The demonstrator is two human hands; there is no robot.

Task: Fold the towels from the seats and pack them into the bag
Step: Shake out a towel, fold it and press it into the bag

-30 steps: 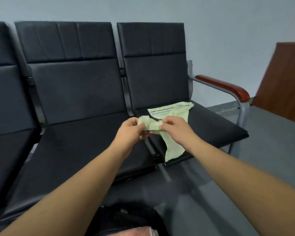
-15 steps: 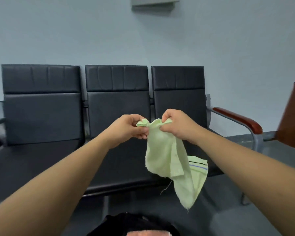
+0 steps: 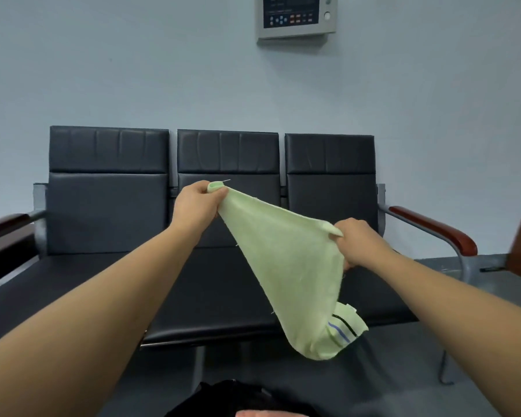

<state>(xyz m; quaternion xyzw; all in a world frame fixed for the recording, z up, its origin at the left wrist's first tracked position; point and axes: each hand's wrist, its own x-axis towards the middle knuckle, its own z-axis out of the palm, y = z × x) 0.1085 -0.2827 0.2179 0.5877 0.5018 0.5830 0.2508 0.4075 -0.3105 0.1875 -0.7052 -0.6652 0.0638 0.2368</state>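
Here, we hold the light green towel (image 3: 289, 266) in the air in front of the row of three black seats (image 3: 109, 212). The left hand (image 3: 197, 206) takes one corner of the towel at the higher point, level with the middle backrest. Its grip is clamped on the cloth, with a small roll of fabric showing above the fingers. The right hand (image 3: 358, 243) takes a second corner, lower and to the right, in front of the right-hand seat. Its grip is likewise closed round the cloth, with the fingers curled over the edge. Between the two hands, the upper edge of the towel runs taut on a downward slant from left to right. Below that edge the cloth hangs in a tapering fold. Its lowest part, which carries a blue stripe and a black stripe, curls under in front of the front edge of the right-hand seat. The black bag (image 3: 232, 395) lies at the bottom of the view, near us and well below the towel. A pale pink item (image 3: 271, 413) shows at the bottom margin, too cropped to identify. A wooden armrest (image 3: 433, 228) closes the right end of the row. A control panel (image 3: 295, 16) is mounted on the pale blue wall (image 3: 103, 70) above the seats.
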